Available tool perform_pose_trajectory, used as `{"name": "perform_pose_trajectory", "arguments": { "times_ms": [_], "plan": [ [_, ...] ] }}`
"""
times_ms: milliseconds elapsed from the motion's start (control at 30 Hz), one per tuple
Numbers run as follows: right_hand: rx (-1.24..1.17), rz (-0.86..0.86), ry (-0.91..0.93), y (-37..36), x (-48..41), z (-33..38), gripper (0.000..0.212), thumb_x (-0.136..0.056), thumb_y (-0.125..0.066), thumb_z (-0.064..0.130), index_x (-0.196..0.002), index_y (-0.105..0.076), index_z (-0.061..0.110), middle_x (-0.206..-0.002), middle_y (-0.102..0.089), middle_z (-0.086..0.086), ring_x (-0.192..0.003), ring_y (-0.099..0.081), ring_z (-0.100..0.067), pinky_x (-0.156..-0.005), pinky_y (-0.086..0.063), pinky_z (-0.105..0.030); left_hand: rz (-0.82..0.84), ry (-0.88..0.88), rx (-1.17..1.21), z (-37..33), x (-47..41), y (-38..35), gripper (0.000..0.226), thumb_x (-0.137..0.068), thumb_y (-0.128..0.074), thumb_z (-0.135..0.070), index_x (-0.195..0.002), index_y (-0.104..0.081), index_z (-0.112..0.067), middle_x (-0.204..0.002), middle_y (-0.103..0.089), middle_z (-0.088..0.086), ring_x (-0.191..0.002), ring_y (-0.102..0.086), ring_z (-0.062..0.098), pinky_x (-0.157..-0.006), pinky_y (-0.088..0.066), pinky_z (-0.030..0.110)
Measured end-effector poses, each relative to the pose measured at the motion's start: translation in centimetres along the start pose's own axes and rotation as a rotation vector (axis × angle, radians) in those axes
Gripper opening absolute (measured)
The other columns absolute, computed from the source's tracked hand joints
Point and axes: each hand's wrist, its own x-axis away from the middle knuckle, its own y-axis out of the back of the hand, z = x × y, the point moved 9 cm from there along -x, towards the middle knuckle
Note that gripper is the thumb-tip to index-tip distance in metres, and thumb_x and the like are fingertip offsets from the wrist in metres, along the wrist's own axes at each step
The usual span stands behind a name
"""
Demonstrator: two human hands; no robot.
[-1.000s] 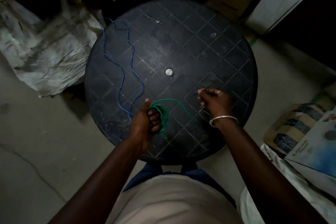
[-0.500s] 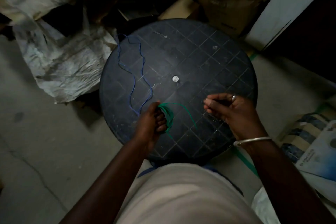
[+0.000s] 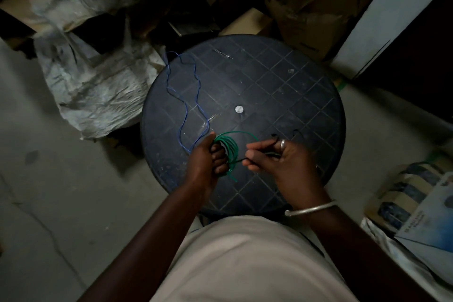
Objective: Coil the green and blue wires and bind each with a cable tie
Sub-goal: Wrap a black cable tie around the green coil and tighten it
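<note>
Right now my left hand (image 3: 206, 162) is closed around the green wire (image 3: 229, 152), wound into a small coil over the near-left part of the round black counter (image 3: 282, 95); one loose loop arcs away toward the far side, and a short end points at the near edge. My right hand (image 3: 277, 162) pinches a thin black cable tie (image 3: 241, 160) just beside the coil. Uncoiled, the blue wire (image 3: 186, 95) runs lengthwise from the far-left edge toward my left hand. Cardboard boxes (image 3: 318, 7) beyond the counter look crumpled; I cannot tell their contents.

Left hand (image 3: 204, 158) grips green wire (image 3: 229, 148) coil; right hand (image 3: 277, 162) pinches black tie (image 3: 239, 160)
</note>
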Motion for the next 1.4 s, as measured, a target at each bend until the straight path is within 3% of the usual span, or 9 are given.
{"name": "perform_pose_trajectory", "arguments": {
  "times_ms": [133, 300, 400, 567, 700, 833, 1033, 1267, 1400],
  "plan": [
    [0.049, -0.050, 0.098, 0.0, 0.4, 0.5, 0.015, -0.081, -0.075, -0.007, -0.083, -0.074, 0.008, -0.078, -0.078, -0.010, -0.076, -0.077, -0.024, -0.072, -0.059, -0.024, -0.031, -0.024, -0.002, -0.5, 0.5, 0.0, 0.055, -0.104, -0.040, -0.037, -0.051, -0.034, -0.024, -0.040, -0.023, -0.009, -0.028, -0.017, 0.004, -0.029, -0.013, 0.018],
    [0.112, -0.067, 0.124, 0.0, 0.9, 0.3, 0.011, -0.088, -0.068, -0.007, -0.097, -0.072, -0.004, -0.085, -0.077, -0.017, -0.078, -0.078, -0.016, -0.071, -0.057, -0.016, -0.024, -0.033, 0.007, -0.5, 0.8, 0.5, 0.055, -0.105, -0.040, -0.037, -0.052, -0.032, -0.023, -0.040, -0.022, -0.008, -0.029, -0.017, 0.004, -0.028, -0.015, 0.017],
    [0.087, -0.070, 0.133, -0.2, 1.2, 0.2, 0.014, -0.089, -0.064, -0.011, -0.097, -0.068, 0.000, -0.091, -0.073, -0.016, -0.078, -0.077, -0.014, -0.072, -0.057, -0.018, -0.014, -0.032, 0.006, -0.5, 0.9, 0.8, 0.053, -0.104, -0.040, -0.037, -0.054, -0.032, -0.023, -0.041, -0.023, -0.009, -0.029, -0.017, 0.004, -0.029, -0.014, 0.018],
    [0.213, -0.124, 0.137, 0.3, 1.1, 0.2, 0.018, -0.077, -0.080, -0.004, -0.085, -0.073, 0.011, -0.073, -0.075, -0.004, -0.065, -0.072, -0.009, -0.064, -0.056, -0.018, -0.028, -0.050, -0.016, -0.7, 1.2, 0.9, 0.051, -0.104, -0.041, -0.037, -0.056, -0.034, -0.022, -0.043, -0.024, -0.007, -0.031, -0.018, 0.006, -0.033, -0.013, 0.020],
    [0.144, -0.099, 0.036, 0.2, 0.8, -0.6, 0.018, -0.077, -0.079, -0.005, -0.087, -0.074, 0.010, -0.077, -0.076, -0.004, -0.069, -0.071, -0.006, -0.069, -0.056, -0.016, -0.042, -0.047, -0.005, -0.8, 1.4, 0.8, 0.054, -0.105, -0.041, -0.036, -0.053, -0.035, -0.022, -0.042, -0.025, -0.007, -0.031, -0.019, 0.005, -0.032, -0.014, 0.020],
    [-0.114, 0.047, -0.099, -0.9, 0.9, -1.1, 0.021, -0.087, -0.062, -0.014, -0.099, -0.069, 0.002, -0.093, -0.074, -0.015, -0.080, -0.076, -0.015, -0.076, -0.060, -0.019, -0.050, -0.030, 0.029, -0.7, 1.1, 1.1, 0.056, -0.105, -0.041, -0.036, -0.051, -0.036, -0.023, -0.039, -0.025, -0.008, -0.028, -0.019, 0.004, -0.030, -0.014, 0.018],
    [-0.151, 0.033, -0.068, -0.5, 1.4, 0.6, 0.016, -0.083, -0.067, -0.013, -0.097, -0.071, -0.005, -0.092, -0.077, -0.022, -0.081, -0.078, -0.027, -0.078, -0.062, -0.025, -0.043, -0.023, 0.040, -0.9, 0.9, 1.1, 0.051, -0.105, -0.039, -0.036, -0.057, -0.032, -0.021, -0.039, -0.024, -0.008, -0.028, -0.019, 0.004, -0.028, -0.016, 0.018],
    [-0.102, 0.006, -0.035, -0.8, 0.9, 0.9, 0.010, -0.081, -0.070, -0.011, -0.088, -0.072, -0.004, -0.084, -0.078, -0.019, -0.072, -0.077, -0.024, -0.066, -0.059, -0.020, -0.031, -0.044, 0.018, -1.0, 0.4, 0.7, 0.049, -0.105, -0.039, -0.036, -0.059, -0.034, -0.022, -0.042, -0.024, -0.008, -0.031, -0.018, 0.005, -0.031, -0.015, 0.020],
    [-0.103, -0.040, -0.003, -0.9, 0.3, 0.8, 0.012, -0.082, -0.071, -0.010, -0.083, -0.073, 0.002, -0.082, -0.078, -0.015, -0.075, -0.078, -0.025, -0.071, -0.061, -0.023, -0.041, -0.047, 0.006, -1.2, 0.1, 0.6, 0.049, -0.105, -0.039, -0.036, -0.058, -0.035, -0.022, -0.042, -0.024, -0.008, -0.032, -0.018, 0.005, -0.032, -0.016, 0.019]
  ]
}}
